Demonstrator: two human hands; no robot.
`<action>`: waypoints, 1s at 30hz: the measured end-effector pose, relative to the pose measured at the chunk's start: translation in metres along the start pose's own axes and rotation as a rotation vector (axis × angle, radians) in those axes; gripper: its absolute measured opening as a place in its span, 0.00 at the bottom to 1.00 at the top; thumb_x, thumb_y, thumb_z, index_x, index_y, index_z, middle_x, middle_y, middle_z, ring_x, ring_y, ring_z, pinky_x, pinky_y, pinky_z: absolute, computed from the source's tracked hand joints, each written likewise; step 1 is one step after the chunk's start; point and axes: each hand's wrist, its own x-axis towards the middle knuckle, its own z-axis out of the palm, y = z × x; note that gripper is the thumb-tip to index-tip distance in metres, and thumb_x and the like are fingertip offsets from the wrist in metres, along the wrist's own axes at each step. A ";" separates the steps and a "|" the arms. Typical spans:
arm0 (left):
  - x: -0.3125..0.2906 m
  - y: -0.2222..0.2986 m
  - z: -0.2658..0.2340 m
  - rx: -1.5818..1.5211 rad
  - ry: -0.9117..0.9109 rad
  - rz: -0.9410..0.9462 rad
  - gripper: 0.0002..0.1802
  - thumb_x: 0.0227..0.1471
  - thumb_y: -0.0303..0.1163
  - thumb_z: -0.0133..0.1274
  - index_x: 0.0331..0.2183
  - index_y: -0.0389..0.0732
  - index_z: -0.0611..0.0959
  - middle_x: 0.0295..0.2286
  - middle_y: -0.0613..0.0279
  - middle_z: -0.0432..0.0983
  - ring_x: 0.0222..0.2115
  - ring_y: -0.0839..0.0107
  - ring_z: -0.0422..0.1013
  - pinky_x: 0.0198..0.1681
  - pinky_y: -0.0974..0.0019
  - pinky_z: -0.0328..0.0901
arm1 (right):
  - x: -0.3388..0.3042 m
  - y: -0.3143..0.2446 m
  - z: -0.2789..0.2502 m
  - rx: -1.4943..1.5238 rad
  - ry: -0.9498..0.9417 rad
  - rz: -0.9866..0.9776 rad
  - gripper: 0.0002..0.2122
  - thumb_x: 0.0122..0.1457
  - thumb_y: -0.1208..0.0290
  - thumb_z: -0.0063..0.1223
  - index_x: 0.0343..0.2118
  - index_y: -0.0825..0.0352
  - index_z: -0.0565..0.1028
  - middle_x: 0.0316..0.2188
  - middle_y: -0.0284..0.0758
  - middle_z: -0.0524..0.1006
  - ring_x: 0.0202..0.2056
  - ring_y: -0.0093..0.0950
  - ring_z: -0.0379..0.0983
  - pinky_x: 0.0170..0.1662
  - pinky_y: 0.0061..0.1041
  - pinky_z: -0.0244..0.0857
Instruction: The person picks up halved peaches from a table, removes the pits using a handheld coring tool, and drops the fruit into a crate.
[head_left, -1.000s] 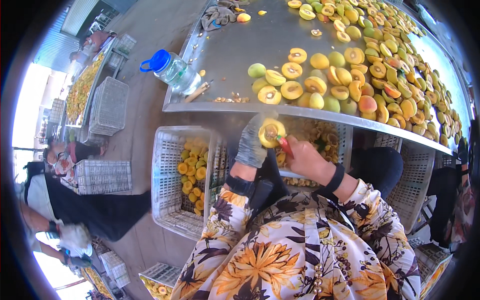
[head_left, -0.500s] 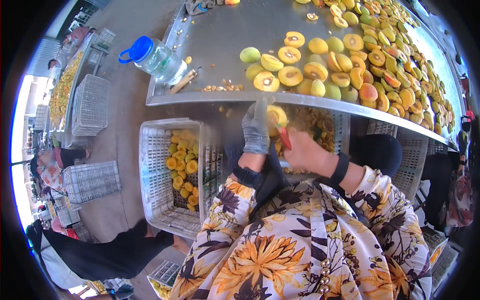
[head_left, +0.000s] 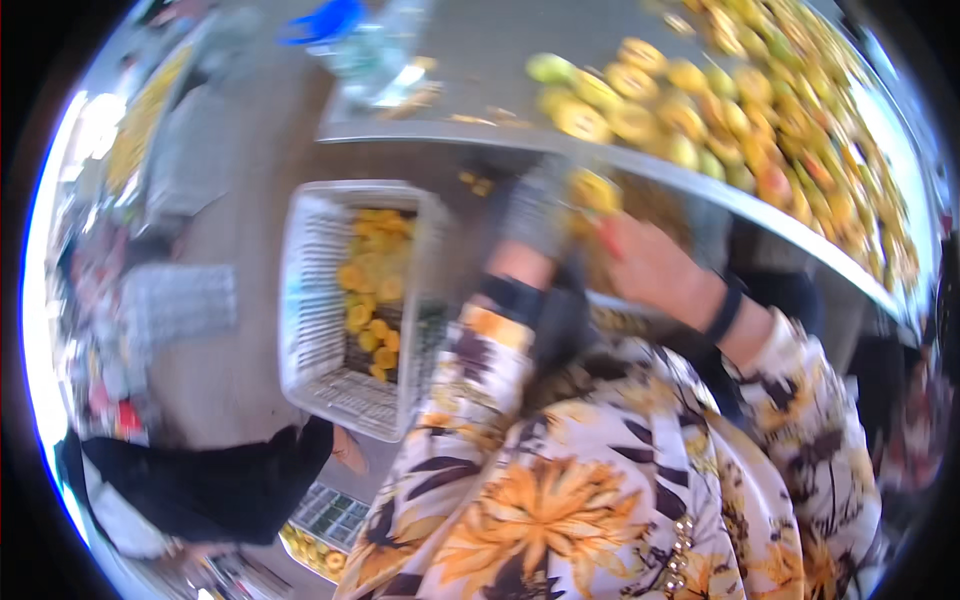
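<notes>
My left hand, in a grey glove, holds a yellow peach half just below the table's front edge. My right hand, bare, is closed on a small red-handled tool. The tool meets the fruit's near side; its working end is blurred and hidden. On the metal table in front lie several peach halves, with a large pile stretching to the right. Beneath my hands, a crate of cut fruit is mostly covered by them.
At my left stands a white plastic crate part-filled with yellow fruit halves. A clear bottle with a blue lid is on the table's left end. Another person's dark-clothed leg reaches in at lower left, beside a grey crate.
The view has swung and blurred, so the table and bottle sit higher in the picture. Both hands stay together at the peach half, the tool still against it.
</notes>
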 end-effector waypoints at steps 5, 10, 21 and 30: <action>0.022 -0.079 0.004 0.188 0.296 0.410 0.16 0.56 0.30 0.40 0.46 0.36 0.70 0.37 0.59 0.71 0.34 0.73 0.69 0.37 0.71 0.65 | -0.011 0.004 -0.018 0.171 -0.359 0.651 0.10 0.44 0.78 0.43 0.33 0.70 0.67 0.20 0.47 0.72 0.16 0.39 0.71 0.18 0.35 0.65; -0.009 -0.024 0.064 0.233 0.528 0.288 0.12 0.49 0.37 0.54 0.30 0.37 0.80 0.22 0.67 0.74 0.19 0.78 0.67 0.22 0.74 0.62 | -0.017 0.005 -0.005 0.402 -0.247 0.793 0.11 0.44 0.80 0.42 0.34 0.72 0.64 0.17 0.40 0.68 0.11 0.32 0.68 0.12 0.29 0.60; -0.010 -0.016 0.055 0.029 0.402 0.154 0.15 0.46 0.34 0.54 0.36 0.37 0.77 0.27 0.63 0.74 0.25 0.73 0.69 0.29 0.72 0.64 | -0.023 0.040 0.013 0.130 -0.118 0.182 0.14 0.46 0.80 0.41 0.38 0.75 0.60 0.18 0.47 0.69 0.12 0.40 0.68 0.14 0.31 0.64; -0.006 -0.022 0.007 0.166 0.192 0.025 0.12 0.51 0.40 0.50 0.34 0.42 0.74 0.22 0.63 0.72 0.19 0.71 0.69 0.19 0.69 0.63 | -0.021 0.002 0.011 0.162 -0.070 0.168 0.09 0.42 0.76 0.44 0.30 0.69 0.68 0.28 0.48 0.72 0.32 0.49 0.68 0.33 0.40 0.62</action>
